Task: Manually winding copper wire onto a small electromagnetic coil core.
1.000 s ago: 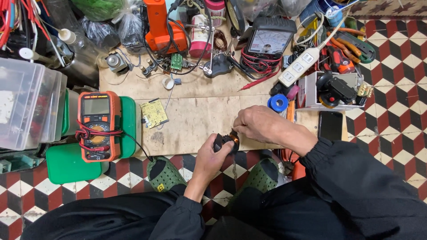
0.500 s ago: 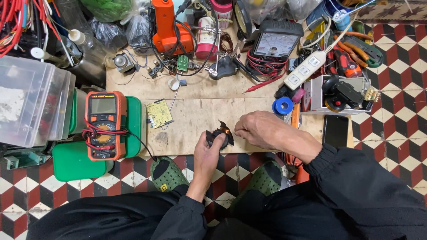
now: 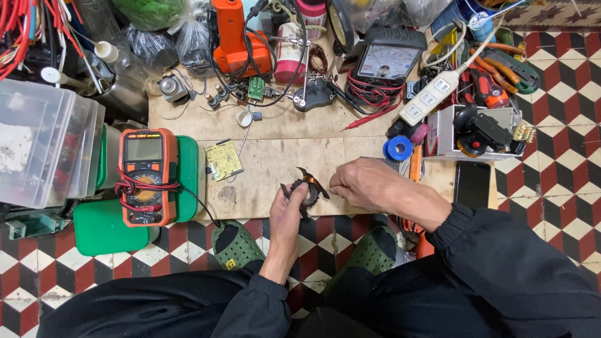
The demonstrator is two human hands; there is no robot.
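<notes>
Small dark motor part w/ copper windings (image 3: 305, 186) is held in left hand (image 3: 289, 209), fingers curled shut around its lower side, just above near edge of wooden board (image 3: 275, 163). Thin dark prongs are seen sticking out of the part at top and right; exact type can't be told. Right hand (image 3: 365, 186) is placed just beside the part on its right, fingers bent loosely, resting on board; whether anything is pinched in it can't be told, no clear contact w/ the part. Orange multimeter (image 3: 146, 175) w/ red leads wrapped round it is laid on green box (image 3: 109, 222), well left of hands. Small yellowish circuit board (image 3: 223, 160) is seen between multimeter and part. Blue tape roll (image 3: 398, 149) is near right hand, above it. Analog meter (image 3: 386, 61), white power strip (image 3: 431, 96) and orange tool (image 3: 236, 37) are ranged along far side of board. Clear plastic bins (image 3: 44, 147) are stacked at far left. Black phone (image 3: 471, 184) is laid right of board. Green slippers (image 3: 235, 245) are worn on checkered tile floor (image 3: 551, 188).
</notes>
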